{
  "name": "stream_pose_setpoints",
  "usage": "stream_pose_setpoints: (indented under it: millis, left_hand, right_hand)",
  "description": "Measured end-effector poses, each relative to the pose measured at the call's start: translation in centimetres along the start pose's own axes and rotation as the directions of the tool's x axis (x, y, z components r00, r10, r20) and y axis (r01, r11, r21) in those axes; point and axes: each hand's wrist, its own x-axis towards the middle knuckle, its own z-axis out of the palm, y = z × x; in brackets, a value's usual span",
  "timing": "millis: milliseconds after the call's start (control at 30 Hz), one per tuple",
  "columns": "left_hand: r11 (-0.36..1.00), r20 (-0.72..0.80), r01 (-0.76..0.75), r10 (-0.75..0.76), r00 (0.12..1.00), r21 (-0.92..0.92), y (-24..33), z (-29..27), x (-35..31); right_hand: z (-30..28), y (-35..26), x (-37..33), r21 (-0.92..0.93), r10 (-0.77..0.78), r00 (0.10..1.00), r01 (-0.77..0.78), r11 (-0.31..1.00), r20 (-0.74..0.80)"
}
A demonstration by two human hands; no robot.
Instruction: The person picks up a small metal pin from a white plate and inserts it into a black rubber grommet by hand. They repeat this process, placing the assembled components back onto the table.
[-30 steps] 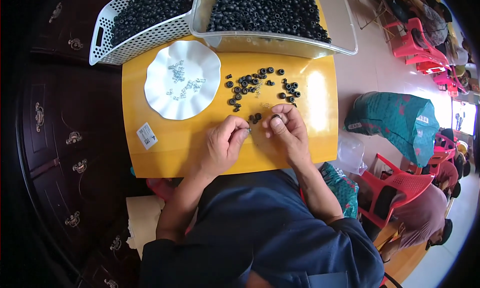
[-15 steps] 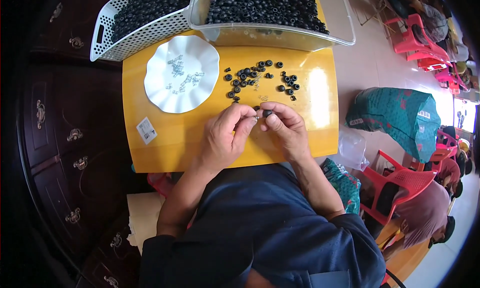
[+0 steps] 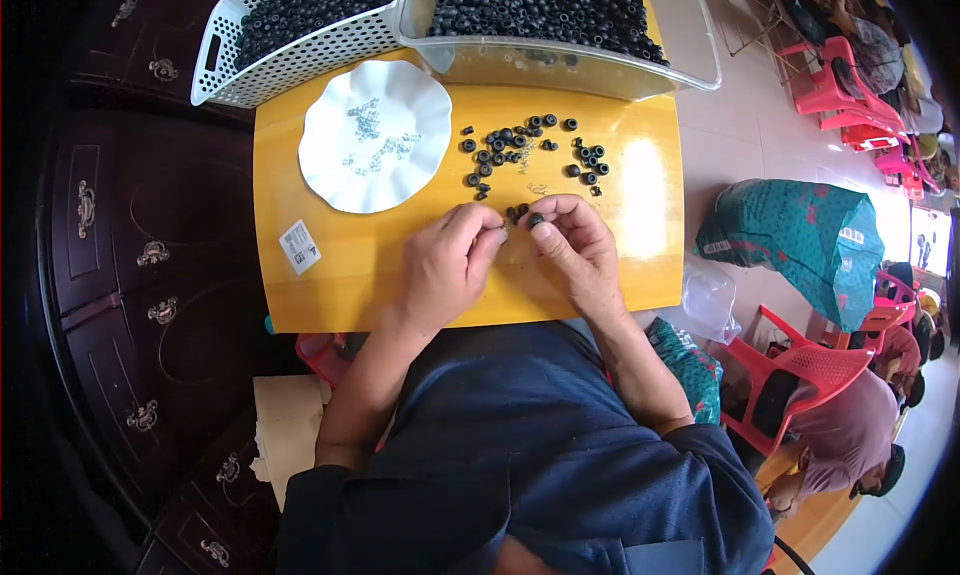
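Observation:
Over the yellow table's near half, my right hand (image 3: 580,250) pinches a round black plastic piece (image 3: 537,220) between thumb and fingers. Just left of it, my left hand (image 3: 448,260) is closed in a pinch on a tiny silvery piece that looks like a spring, mostly hidden by the fingertips. The two hands are slightly apart. A few black pieces (image 3: 517,213) lie between them. Beyond my hands are scattered hollow black pieces (image 3: 497,145) and a small heap of springs (image 3: 538,188). A white wavy-rimmed plate (image 3: 325,180) at the left holds more small silvery pieces.
A white perforated basket (image 3: 300,73) and a clear plastic bin (image 3: 590,70), both full of black pieces, stand at the table's far edge. A white label (image 3: 299,247) lies at left. Dark drawers flank the left; green sacks (image 3: 790,240), red chairs and other people are right.
My hands have drawn slightly apart, with the black piece still in the right fingers. The whole view has shifted a little, so the table sits slightly higher and farther right.

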Motion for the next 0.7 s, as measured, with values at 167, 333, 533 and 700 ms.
stream_pose_setpoints:
  millis: [167, 333, 533, 700]
  left_hand:
    - [0.900, 0.056, -0.103, 0.088, 0.995, 0.423, -1.5, -0.6, -0.7]
    - [0.908, 0.058, -0.084, 0.066, 0.996, 0.411, -1.9, -0.7, -1.0]
    - [0.997, 0.012, 0.051, -0.052, 0.999, 0.054, 0.0, -1.1, -0.7]
    - [0.991, 0.013, 0.044, -0.043, 0.999, -0.124, 0.3, -1.0, 0.1]
  right_hand:
    - [0.0, -0.3, -0.1, -0.041, 0.078, 0.996, -0.080, 0.996, -0.049]
    - [0.4, -0.4, 0.0, -0.039, 0.112, 0.992, -0.115, 0.993, -0.065]
    - [0.5, -0.1, 0.0, 0.018, 0.068, 0.997, -0.068, 0.998, -0.029]
    - [0.7, 0.1, -0.1, -0.071, 0.092, 0.995, -0.090, 0.993, 0.031]
